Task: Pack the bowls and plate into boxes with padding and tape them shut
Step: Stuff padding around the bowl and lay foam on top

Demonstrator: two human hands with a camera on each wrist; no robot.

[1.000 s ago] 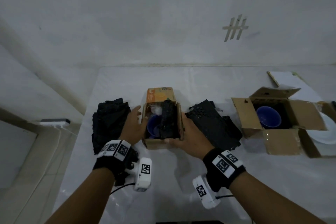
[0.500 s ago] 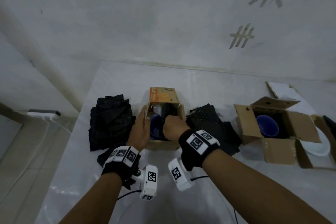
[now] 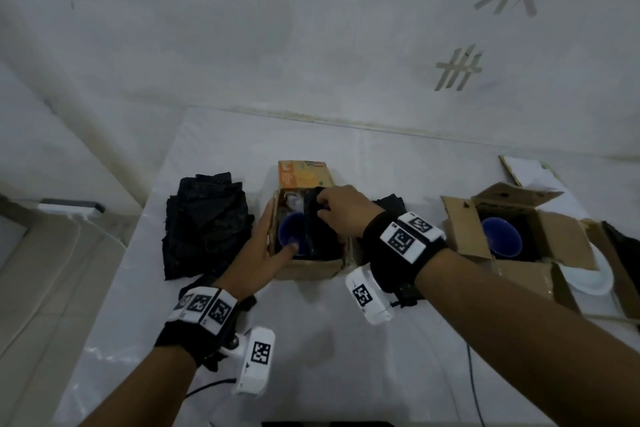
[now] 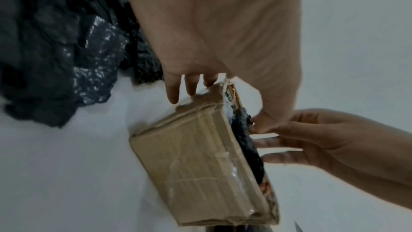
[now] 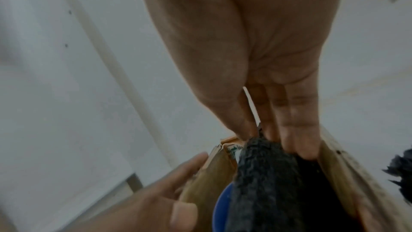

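Note:
A small open cardboard box stands mid-table with a blue bowl in its left half. Black padding stands on edge to the bowl's right. My right hand reaches into the box and pinches the padding's far top edge. My left hand grips the box's left wall, fingers outside and thumb over the rim by the bowl. A second open box at the right holds another blue bowl, and a white plate lies beside it.
A pile of black padding lies left of the small box, and more padding shows behind my right wrist. Another cardboard box sits at the far right edge. The wall runs along the table's back.
My right hand left the box's front right corner, went into the box and now pinches the padding near its far end. My left thumb has hooked over the rim.

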